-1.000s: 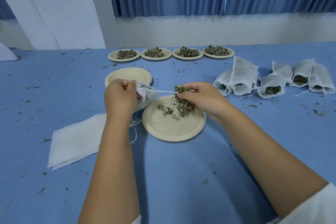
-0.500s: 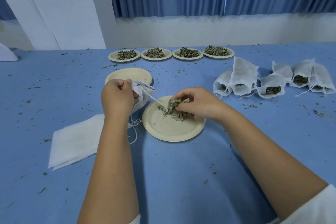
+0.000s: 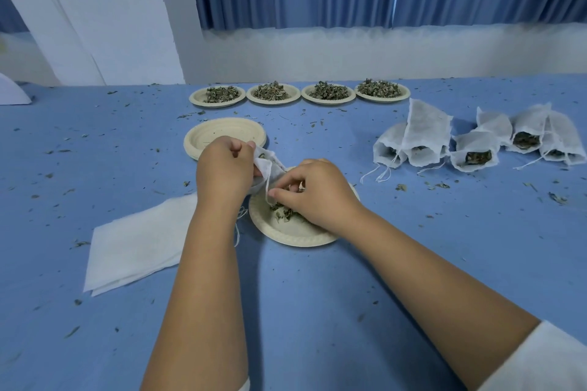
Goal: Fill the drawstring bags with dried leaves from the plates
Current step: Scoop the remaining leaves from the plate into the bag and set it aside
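Leaves point(image 3: 284, 213) on the near plate point(image 3: 295, 236) are pinched under the curled fingers of the right hand point(image 3: 317, 197). The drawstring bag point(image 3: 268, 166) is gripped at its mouth by the left hand point(image 3: 224, 168), just up-left of the right hand, its mouth facing that hand, so only a short lift leftward is judged needed.
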Demonstrator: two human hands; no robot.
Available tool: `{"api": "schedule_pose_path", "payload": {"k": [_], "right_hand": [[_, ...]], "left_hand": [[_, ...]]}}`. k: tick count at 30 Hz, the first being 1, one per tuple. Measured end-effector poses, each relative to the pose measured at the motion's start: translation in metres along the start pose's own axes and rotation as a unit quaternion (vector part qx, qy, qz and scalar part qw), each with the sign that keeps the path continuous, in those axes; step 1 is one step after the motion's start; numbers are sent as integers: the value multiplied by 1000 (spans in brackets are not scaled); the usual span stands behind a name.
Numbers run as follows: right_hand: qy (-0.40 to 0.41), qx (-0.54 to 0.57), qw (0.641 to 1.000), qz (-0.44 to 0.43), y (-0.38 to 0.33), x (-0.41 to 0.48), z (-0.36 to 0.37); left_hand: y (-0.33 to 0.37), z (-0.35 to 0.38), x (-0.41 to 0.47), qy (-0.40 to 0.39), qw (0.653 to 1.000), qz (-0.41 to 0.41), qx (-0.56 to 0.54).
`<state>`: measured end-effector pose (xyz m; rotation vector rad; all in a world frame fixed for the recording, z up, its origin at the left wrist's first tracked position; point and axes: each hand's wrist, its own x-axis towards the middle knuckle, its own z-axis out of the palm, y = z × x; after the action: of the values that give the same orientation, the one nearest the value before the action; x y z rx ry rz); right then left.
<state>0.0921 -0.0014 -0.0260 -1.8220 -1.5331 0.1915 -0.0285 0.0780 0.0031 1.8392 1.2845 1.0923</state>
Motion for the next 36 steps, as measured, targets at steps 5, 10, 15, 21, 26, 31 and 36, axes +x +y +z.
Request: {"api": "schedule_pose_path", "payload": {"k": [5,10,15,21,26,31,36], "right_hand": [[14,75,996,40,-3,-1,1],[111,90,989,39,3,3,-3],[120,120,985,-12,-1,5,-2],[98,242,963,73,2,9,-9],[64,229,967,92,6,9,-8],[80,233,964,98,3,10,-9],[47,145,985,81,1,5,-16]], "left_hand": [[1,3,-2,2,1000,-1,-3],[1,4,-2,-10,1000,-3,-24],[2,4,-3,-28,999,-1,-27],[5,3,-4,-62,997,10,-35],[8,4,-5,-76,996,29,-23],[9,4,-5,-77,996,15,-36],[8,4,-6,-32,996,-9,-83]]}}
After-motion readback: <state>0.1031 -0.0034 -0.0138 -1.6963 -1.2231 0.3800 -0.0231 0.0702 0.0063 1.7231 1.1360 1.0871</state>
